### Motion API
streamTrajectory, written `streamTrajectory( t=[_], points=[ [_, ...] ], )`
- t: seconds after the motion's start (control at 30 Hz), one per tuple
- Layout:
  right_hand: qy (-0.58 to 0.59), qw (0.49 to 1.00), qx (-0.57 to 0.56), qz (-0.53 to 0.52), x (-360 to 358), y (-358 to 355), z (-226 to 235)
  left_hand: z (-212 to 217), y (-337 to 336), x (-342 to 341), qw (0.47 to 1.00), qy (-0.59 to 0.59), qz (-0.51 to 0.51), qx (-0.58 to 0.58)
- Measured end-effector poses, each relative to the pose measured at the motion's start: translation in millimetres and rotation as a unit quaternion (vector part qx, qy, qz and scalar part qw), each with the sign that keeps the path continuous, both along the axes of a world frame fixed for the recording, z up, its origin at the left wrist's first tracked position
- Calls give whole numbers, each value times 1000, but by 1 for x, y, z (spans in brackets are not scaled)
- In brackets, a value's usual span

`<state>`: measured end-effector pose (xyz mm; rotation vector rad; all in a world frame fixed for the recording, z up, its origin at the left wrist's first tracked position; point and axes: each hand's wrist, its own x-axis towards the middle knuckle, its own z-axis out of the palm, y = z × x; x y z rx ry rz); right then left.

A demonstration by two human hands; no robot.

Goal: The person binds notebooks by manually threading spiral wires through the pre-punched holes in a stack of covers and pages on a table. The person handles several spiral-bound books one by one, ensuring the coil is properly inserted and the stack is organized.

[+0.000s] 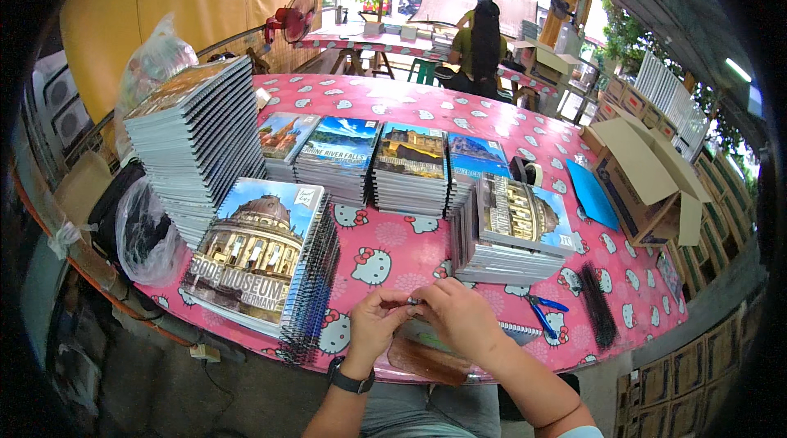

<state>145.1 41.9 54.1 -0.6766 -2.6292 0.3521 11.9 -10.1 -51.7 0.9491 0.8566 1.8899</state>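
Note:
My left hand [379, 322], with a dark watch on its wrist, and my right hand [452, 317] meet at the table's near edge. Both are closed, their fingertips pinched together around something small and dark that I cannot make out. Under them lies a spiral notebook [426, 358], partly hidden by my right hand and forearm; its coil shows to the right. Close by on the right are blue-handled pliers [543, 317] with their handles spread. Farther right lies a bundle of black plastic coils [597, 307].
Spiral notebooks with a domed-building cover [258, 254] are piled front left, beside a tall stack [197, 147]. Shorter stacks [410, 163] line the middle, and another [512, 233] stands right. An opened carton [643, 180] and blue sheet [590, 194] are at the right edge. A person [463, 49] sits beyond.

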Motion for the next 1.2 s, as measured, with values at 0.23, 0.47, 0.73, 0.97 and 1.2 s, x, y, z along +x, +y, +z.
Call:
streamTrajectory(
  t=[0.23,0.47,0.73,0.97,1.2],
  points=[
    [27,998,55,32,-4,6,6,-4,0,2,998,26,54,-11],
    [-32,992,120,39,-7,13,-8,0,-3,0,994,74,78,-10],
    [-49,997,45,24,4,13,-3,6,4,2,998,42,42,-29],
    [427,882,-188,62,42,-3,96,63,-37,12,929,234,286,31],
    [626,658,-391,153,-58,32,133,130,-88,-40,875,159,448,85]
  ],
)
